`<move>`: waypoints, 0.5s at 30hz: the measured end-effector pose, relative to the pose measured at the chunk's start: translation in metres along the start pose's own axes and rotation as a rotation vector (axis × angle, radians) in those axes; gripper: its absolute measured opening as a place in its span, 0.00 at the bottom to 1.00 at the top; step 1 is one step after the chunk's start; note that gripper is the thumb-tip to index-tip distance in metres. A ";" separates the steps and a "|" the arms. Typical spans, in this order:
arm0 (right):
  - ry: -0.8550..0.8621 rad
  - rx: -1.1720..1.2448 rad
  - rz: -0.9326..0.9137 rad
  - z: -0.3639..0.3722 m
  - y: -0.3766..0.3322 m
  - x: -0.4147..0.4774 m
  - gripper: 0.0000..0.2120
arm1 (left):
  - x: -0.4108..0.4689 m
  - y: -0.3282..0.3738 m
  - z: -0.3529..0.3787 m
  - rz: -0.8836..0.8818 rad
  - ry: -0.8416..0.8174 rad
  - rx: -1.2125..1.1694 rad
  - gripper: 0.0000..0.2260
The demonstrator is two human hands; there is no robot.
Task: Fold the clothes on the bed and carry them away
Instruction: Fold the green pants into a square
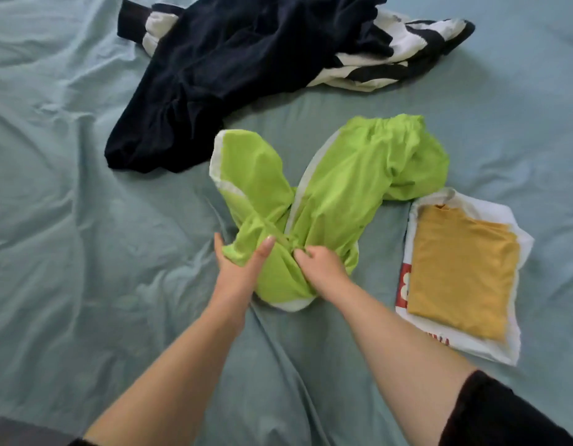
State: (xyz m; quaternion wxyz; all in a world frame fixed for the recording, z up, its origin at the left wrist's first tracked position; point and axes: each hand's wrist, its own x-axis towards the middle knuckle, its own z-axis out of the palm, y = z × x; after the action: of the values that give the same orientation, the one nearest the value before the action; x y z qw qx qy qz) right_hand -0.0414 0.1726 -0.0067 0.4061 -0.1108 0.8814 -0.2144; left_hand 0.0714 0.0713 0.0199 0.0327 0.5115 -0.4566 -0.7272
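Lime-green shorts with white trim lie bunched in the middle of the bed. My left hand holds the near left part of the shorts, thumb over the cloth. My right hand grips a gathered fold of the same shorts just to the right. A mustard-yellow garment lies folded on top of a folded white garment with red print at the right. A dark navy garment sprawls unfolded at the back, partly over a black-and-white striped piece.
The pale blue-green bedsheet is wrinkled and covers the whole view. A dark strip of the bed's near edge shows at the bottom left.
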 end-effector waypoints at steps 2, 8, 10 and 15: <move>-0.136 0.012 0.059 0.025 0.019 -0.040 0.21 | -0.011 -0.009 -0.006 -0.033 0.135 -0.002 0.54; -0.285 0.207 0.101 0.067 0.047 -0.117 0.23 | -0.038 -0.049 -0.023 0.021 0.099 0.551 0.27; -0.126 0.329 0.065 0.075 0.050 -0.134 0.18 | -0.045 -0.052 -0.029 0.028 0.049 0.607 0.20; 0.537 0.568 0.112 0.044 0.051 -0.140 0.21 | -0.056 -0.060 -0.045 -0.117 -0.173 0.872 0.22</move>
State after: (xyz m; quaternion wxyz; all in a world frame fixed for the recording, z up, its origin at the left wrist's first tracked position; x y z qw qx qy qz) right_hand 0.0815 0.2563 0.0375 0.1864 0.1141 0.8666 -0.4485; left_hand 0.1579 0.1066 0.0155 -0.2658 0.4397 -0.6918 -0.5074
